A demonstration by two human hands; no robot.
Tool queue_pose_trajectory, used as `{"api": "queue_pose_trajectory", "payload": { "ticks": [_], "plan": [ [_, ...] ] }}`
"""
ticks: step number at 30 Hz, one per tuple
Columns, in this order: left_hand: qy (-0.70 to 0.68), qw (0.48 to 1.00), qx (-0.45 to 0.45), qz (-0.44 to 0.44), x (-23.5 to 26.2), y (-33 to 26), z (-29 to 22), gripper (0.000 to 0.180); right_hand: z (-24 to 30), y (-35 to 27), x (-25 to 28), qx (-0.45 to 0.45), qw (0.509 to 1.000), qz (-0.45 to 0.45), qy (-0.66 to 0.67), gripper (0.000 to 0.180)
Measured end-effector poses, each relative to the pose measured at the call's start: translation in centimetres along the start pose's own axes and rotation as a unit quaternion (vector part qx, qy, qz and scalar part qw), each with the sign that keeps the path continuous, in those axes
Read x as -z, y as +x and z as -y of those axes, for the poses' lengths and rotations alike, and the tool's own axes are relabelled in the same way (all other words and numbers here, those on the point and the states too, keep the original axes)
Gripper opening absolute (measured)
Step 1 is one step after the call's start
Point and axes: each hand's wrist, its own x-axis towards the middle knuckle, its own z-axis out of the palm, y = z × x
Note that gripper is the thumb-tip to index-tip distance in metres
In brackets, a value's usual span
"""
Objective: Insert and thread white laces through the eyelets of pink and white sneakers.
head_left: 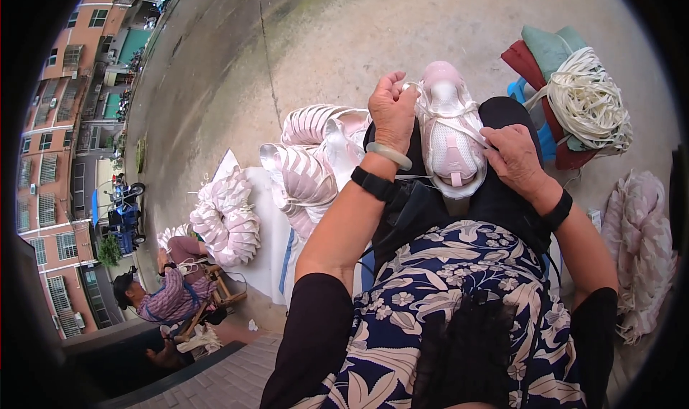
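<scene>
A pink and white sneaker upper (452, 133) rests between my thighs, its toe pointing away from me. A white shoelace (459, 120) runs across its front opening. On the left of the upper, my left hand (393, 115) has its fingers curled in a pinch on the lace near the toe. My right hand (517, 159) is closed at the right edge, thumb and fingers pinching a lace end that slants down from the eyelets. Another thin white strand crosses by the heel.
A bundle of white laces (590, 97) lies on red and green cloth at the right. Stacked pink and white uppers (305, 172) are to my left, with a coiled ring of them (226, 219) farther left. More uppers (639, 244) hang together at far right. Another person (169, 294) sits at lower left.
</scene>
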Motion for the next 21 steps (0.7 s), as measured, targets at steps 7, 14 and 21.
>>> {"api": "queue_pose_trajectory", "payload": {
  "ticks": [7, 14, 21],
  "plan": [
    [0.229, 0.945, 0.046, 0.230, 2.9, -0.5, -3.8, 0.015, 0.1, 0.1, 0.1, -0.066, 0.997, -0.001, 0.048, 0.029],
    [0.398, 0.879, 0.035, 0.259, 4.0, 0.1, -4.4, 0.015, 0.1, 1.0, -0.4, -0.158, 0.965, -0.016, 0.206, 0.013],
    [0.079, 0.934, 0.154, 0.312, 3.6, -0.3, -4.4, 0.025, 0.0, 0.2, 0.0, -0.150, 0.954, -0.011, 0.258, 0.009]
  ]
}}
